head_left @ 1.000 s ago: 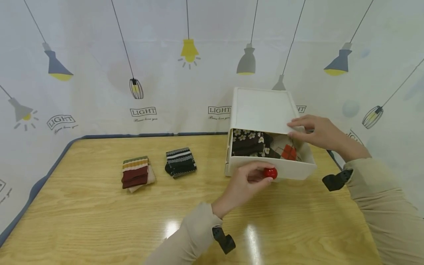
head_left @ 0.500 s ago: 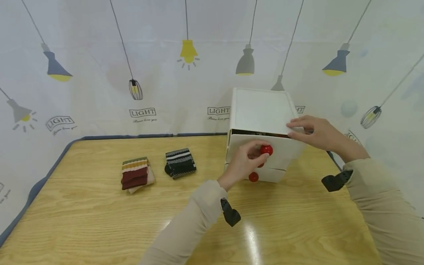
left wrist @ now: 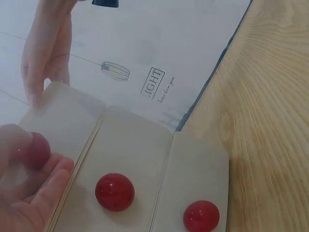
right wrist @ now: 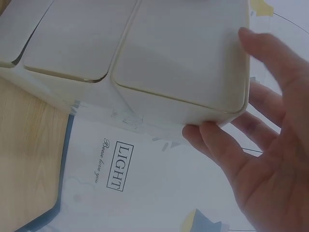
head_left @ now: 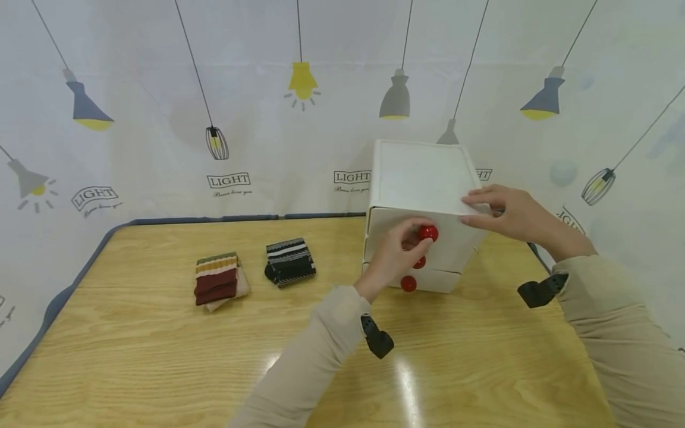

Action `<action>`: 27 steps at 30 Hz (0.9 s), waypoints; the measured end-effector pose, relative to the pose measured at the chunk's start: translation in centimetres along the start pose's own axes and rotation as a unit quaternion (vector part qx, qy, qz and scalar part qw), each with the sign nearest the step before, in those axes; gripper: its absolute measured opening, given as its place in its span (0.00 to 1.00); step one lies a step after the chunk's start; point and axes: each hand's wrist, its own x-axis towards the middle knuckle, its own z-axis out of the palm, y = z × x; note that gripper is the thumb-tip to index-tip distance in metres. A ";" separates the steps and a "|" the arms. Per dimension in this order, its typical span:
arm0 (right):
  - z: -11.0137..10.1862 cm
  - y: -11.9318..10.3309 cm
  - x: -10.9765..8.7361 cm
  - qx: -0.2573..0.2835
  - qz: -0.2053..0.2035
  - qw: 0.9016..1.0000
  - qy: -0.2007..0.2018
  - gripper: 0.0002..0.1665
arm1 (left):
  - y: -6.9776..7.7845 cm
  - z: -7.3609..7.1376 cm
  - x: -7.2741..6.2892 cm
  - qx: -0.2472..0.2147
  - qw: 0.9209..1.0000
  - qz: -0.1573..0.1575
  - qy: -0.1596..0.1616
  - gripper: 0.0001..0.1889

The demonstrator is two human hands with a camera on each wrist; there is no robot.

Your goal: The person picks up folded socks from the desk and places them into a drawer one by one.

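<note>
A white drawer cabinet (head_left: 420, 175) with three stacked drawers stands at the table's back right. My left hand (head_left: 390, 255) pinches the top drawer's round red knob (head_left: 429, 232) between thumb and fingers. That drawer's front sits flush with the body, so its inside is hidden. The middle red knob (left wrist: 115, 192) and the bottom red knob (left wrist: 201, 216) show plainly in the left wrist view. My right hand (head_left: 508, 211) grips the cabinet's upper right corner; in the right wrist view its thumb (right wrist: 263, 46) touches the front and other fingers bend round the side.
Left of the cabinet lie a folded pair of black striped socks (head_left: 291, 263) and a folded maroon pair (head_left: 216, 285) with coloured bands. Both rest on the wooden table (head_left: 176, 362). A lamp-printed cloth (head_left: 160, 119) hangs behind the table.
The top drawer, drawn out with patterned socks showing inside, has slid back in and is now closed. My left hand moved away from me with its knob; the right hand kept its place.
</note>
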 end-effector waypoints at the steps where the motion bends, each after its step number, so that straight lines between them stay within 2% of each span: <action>1: 0.0 0.0 0.0 -0.006 -0.005 1.000 0.003 0.31 | 0.1 0.1 -0.1 0.002 1.000 -0.004 0.001 0.15; 8: 0.1 0.1 0.0 -0.031 -0.029 0.999 0.020 0.28 | 0.5 0.0 -0.8 0.015 1.000 0.007 0.007 0.18; 13: -0.1 0.0 0.0 -0.037 -0.029 0.999 0.018 0.28 | 0.0 -0.1 -1.9 0.008 0.999 0.023 0.038 0.18; 16: -0.2 0.0 0.1 -0.039 -0.027 0.999 0.014 0.29 | -0.9 -0.1 -2.5 -0.003 0.999 0.008 0.054 0.17; 19: -0.3 0.1 0.1 -0.043 -0.031 0.999 0.007 0.30 | -2.2 0.2 -3.0 -0.004 0.998 -0.012 0.057 0.17; 25: -0.2 0.1 0.0 -0.047 -0.044 0.998 0.005 0.30 | -4.2 1.1 -3.5 0.022 0.998 -0.052 0.023 0.20; 27: -0.1 0.0 0.1 -0.046 -0.041 0.998 0.007 0.30 | -4.5 1.3 -3.4 0.025 0.998 -0.051 0.013 0.21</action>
